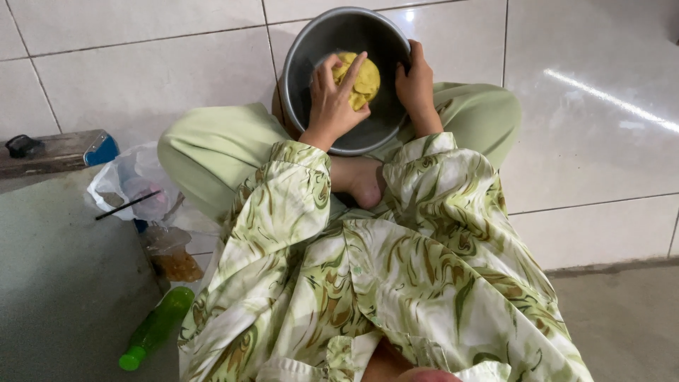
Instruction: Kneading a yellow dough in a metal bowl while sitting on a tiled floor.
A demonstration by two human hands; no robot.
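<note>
The dough ball [361, 81] at twelve o'clock is mustard yellow, inside a dull grey steel bowl [311, 53]. The blouse sleeves [290, 205] carry swirling olive, brown and cream marbling; the trousers [212, 152] are plain pale green. The floor tiles [141, 64] are glossy off-white with dark grout lines. At eight o'clock lies a bright green plastic bottle [155, 329] with a green cap. At nine o'clock, a translucent white plastic bag [127, 177] and a weathered grey wooden block [60, 152] with a blue end.

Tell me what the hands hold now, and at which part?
The left hand presses on the yellow dough from its top and side; the right hand grips the bowl at its rim.
</note>
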